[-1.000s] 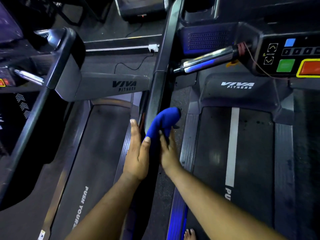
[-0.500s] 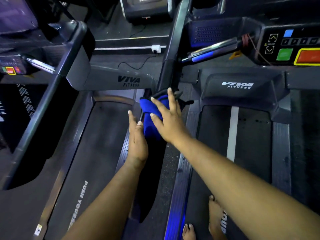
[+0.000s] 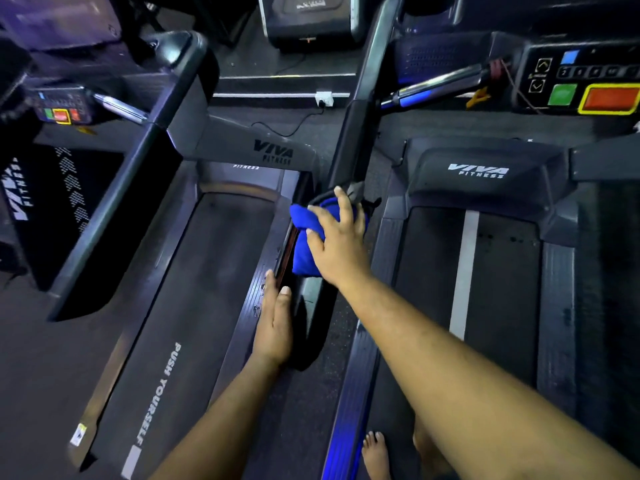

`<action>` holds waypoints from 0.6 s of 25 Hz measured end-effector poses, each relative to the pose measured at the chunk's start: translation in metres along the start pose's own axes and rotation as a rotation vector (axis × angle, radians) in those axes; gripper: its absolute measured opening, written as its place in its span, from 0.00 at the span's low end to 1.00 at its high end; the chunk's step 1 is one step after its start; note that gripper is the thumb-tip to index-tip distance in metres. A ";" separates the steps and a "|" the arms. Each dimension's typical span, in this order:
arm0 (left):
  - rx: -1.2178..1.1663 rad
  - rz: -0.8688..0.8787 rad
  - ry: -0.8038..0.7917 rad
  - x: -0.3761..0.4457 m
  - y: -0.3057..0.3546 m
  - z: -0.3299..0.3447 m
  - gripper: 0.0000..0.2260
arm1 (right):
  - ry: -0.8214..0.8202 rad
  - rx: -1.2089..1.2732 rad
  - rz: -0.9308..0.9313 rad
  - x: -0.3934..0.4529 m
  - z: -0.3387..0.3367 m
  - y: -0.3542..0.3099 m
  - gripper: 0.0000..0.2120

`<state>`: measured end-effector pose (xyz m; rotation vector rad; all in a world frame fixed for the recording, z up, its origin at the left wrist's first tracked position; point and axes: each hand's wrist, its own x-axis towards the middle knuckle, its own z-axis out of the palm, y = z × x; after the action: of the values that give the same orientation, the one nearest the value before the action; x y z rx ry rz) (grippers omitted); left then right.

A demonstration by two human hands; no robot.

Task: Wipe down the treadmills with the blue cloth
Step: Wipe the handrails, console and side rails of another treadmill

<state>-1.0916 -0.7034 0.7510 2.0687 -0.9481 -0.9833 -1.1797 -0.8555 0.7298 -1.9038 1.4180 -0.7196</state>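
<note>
We are reading "VIVA FITNESS" on the left treadmill's motor cover (image 3: 273,155), the right treadmill's cover (image 3: 479,171) and a dark panel (image 3: 17,195) far left. "PUSH YOURSELF" is running along the left belt (image 3: 161,393). The console (image 3: 585,77) digits are probably numbers, too blurred.

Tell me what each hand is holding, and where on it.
The right hand presses on the bunched blue cloth from above, fingers spread. The left hand holds nothing; it rests flat on the treadmill's side rail.
</note>
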 end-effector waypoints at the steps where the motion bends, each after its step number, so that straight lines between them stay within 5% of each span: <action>1: -0.009 0.000 -0.010 -0.004 -0.005 -0.002 0.30 | -0.015 -0.001 -0.008 -0.012 -0.001 -0.003 0.22; 7: -0.087 0.030 -0.189 -0.044 -0.018 -0.016 0.33 | -0.114 0.010 -0.060 -0.122 0.005 -0.017 0.25; 12: 0.224 0.113 -0.179 -0.090 -0.032 -0.035 0.36 | -0.209 0.102 -0.018 -0.192 -0.012 -0.030 0.22; 15: 0.314 0.166 -0.180 -0.106 -0.016 -0.039 0.38 | -0.082 0.264 0.141 -0.203 -0.036 -0.034 0.18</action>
<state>-1.1030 -0.5989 0.7958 2.1335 -1.4213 -0.9956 -1.2393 -0.6591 0.7693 -1.5967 1.3206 -0.7144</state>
